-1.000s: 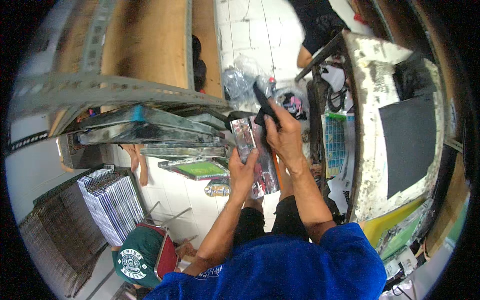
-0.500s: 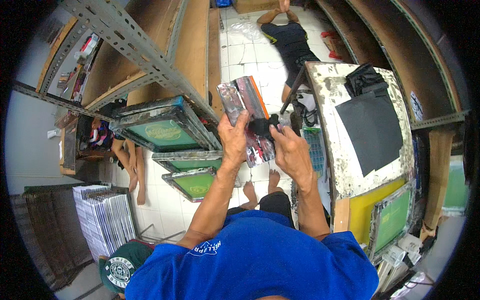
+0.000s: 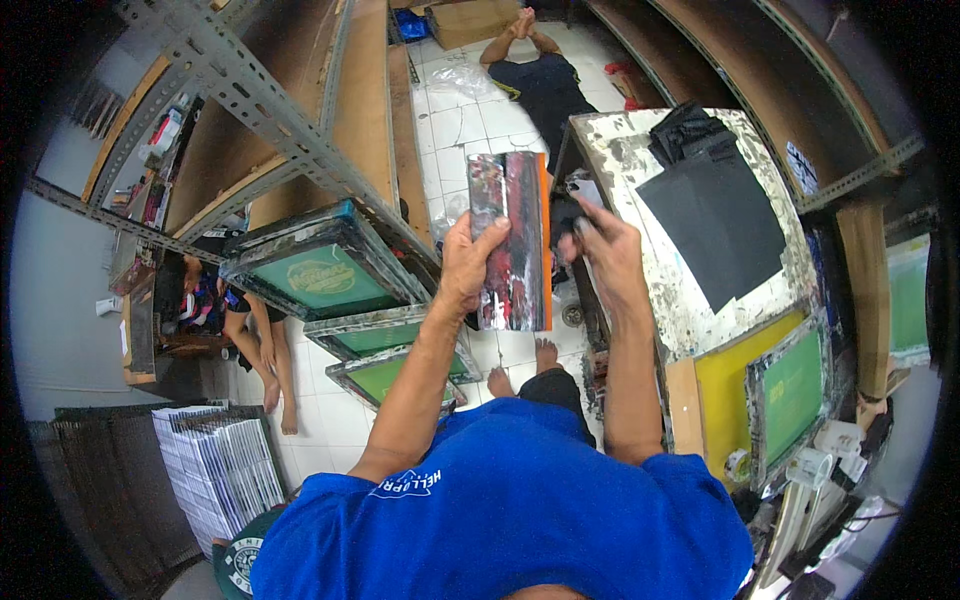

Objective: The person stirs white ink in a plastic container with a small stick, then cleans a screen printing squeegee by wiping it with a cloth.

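Observation:
My left hand (image 3: pixel 470 265) grips a squeegee (image 3: pixel 512 240) by its left side, with the thumb laid over the front. Ink stains in red, white and black cover its flat body, and an orange blade strip (image 3: pixel 547 260) runs down its right edge. To the right of the blade, my right hand (image 3: pixel 610 255) pinches a bunched black cloth (image 3: pixel 566 213); the fingertips are slightly blurred. A narrow gap separates the cloth from the squeegee.
An ink-spattered table (image 3: pixel 620 150) with black sheets (image 3: pixel 715 225) stands at right. Green printing screens (image 3: pixel 325 275) lean below the metal rack (image 3: pixel 270 110) at left. One person (image 3: pixel 545 95) lies on the floor ahead; another's legs (image 3: pixel 262 350) show at left. A capped head (image 3: pixel 240 560) is at lower left.
The squeegee has turned from a tilt to nearly upright. My right hand has drawn the black cloth off its face to the right. The view has shifted slightly.

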The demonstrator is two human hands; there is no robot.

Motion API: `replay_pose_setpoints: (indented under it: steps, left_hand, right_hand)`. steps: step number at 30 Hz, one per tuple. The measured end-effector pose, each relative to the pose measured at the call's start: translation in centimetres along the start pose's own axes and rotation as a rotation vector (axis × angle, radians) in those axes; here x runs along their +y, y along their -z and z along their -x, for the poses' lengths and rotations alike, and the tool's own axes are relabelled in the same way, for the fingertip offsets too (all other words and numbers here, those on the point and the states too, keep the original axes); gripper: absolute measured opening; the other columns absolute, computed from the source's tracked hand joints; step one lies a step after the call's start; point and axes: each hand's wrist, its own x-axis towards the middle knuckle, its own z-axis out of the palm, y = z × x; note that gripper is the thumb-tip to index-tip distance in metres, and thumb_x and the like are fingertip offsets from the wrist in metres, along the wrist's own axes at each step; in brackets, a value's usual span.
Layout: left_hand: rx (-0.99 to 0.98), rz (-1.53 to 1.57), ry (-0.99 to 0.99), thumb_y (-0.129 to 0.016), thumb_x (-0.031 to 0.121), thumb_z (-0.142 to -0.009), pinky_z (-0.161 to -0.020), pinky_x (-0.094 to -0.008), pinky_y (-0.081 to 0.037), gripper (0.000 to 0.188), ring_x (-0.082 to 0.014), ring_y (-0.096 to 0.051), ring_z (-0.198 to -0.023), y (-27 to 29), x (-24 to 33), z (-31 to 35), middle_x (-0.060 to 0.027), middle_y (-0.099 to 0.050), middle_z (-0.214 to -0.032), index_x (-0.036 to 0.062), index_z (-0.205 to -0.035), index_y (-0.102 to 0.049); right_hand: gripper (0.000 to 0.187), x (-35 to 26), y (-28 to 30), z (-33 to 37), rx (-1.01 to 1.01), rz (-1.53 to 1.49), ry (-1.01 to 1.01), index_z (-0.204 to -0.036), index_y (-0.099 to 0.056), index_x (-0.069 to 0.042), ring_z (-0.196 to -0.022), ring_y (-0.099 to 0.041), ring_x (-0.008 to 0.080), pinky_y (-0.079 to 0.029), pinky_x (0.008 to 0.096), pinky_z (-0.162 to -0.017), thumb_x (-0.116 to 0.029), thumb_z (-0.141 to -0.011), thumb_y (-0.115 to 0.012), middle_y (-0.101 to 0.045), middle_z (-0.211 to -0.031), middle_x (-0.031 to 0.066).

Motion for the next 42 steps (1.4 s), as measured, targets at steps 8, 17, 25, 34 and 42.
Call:
replay_pose_setpoints:
  steps: [8, 17, 25, 34, 42]
  left_hand:
    - [-0.091, -0.016, 0.082, -0.067, 0.019, -0.094, -0.075, -0.0274, -0.056, 0.028, -0.0097, -0.065, -0.082, 0.6, -1.4, 0.9, -0.0042, -0.068, -0.100, 0.0018, -0.115, -0.060]
    - [-0.039, 0.097, 0.109, -0.067, 0.018, -0.095, -0.069, -0.0276, -0.057, 0.028, -0.0107, -0.065, -0.077, 0.5, -2.1, 0.7, -0.0050, -0.068, -0.097, 0.0014, -0.116, -0.058]
    - [-0.011, 0.053, 0.094, -0.066, 0.021, -0.095, -0.071, -0.0288, -0.057, 0.030, -0.0113, -0.066, -0.078, 0.4, -2.2, 0.4, -0.0049, -0.068, -0.098, 0.0019, -0.117, -0.059]
    - [0.165, 0.056, -0.026, -0.067, 0.021, -0.095, -0.069, -0.0305, -0.056, 0.026, -0.0132, -0.064, -0.078, 1.2, -1.8, -1.7, -0.0059, -0.067, -0.093, 0.0001, -0.110, -0.061]
    - [0.277, 0.114, -0.056, -0.069, 0.022, -0.093, -0.077, -0.0328, -0.053, 0.031, -0.0153, -0.062, -0.084, 3.1, -3.0, -4.4, -0.0067, -0.066, -0.098, -0.0020, -0.112, -0.063]
  right_hand:
    - [0.029, 1.9, -1.5, -4.3, 0.107, -0.089, -0.028, -0.115, -0.065, 0.006, -0.070, -0.060, 0.0084, -0.047, 0.0211, -0.063, -0.011, -0.091, -0.071, -0.068, -0.086, 0.0042]
    - [0.026, 3.5, -1.7, -5.0, 0.107, -0.394, -0.053, -0.115, -0.064, 0.004, -0.074, -0.060, 0.0063, -0.048, 0.0171, -0.065, -0.002, -0.090, -0.069, -0.070, -0.097, 0.0058]
    - [0.017, 3.1, -2.6, -5.3, 0.136, -0.301, 0.026, -0.102, -0.068, 0.004, -0.075, -0.065, 0.0101, -0.052, 0.0208, -0.069, 0.000, -0.087, -0.072, -0.071, -0.093, 0.0078]
    - [0.012, 3.5, -2.4, -2.5, 0.030, -0.137, -0.140, -0.097, -0.069, 0.003, -0.070, -0.062, 0.0077, -0.049, 0.0200, -0.065, 0.000, -0.086, -0.072, -0.070, -0.085, 0.0056]
    - [0.013, 4.4, -1.4, 0.0, 0.015, -0.060, -0.165, -0.099, -0.069, 0.003, -0.068, -0.059, 0.0057, -0.047, 0.0189, -0.063, 0.001, -0.086, -0.071, -0.069, -0.083, 0.0038]
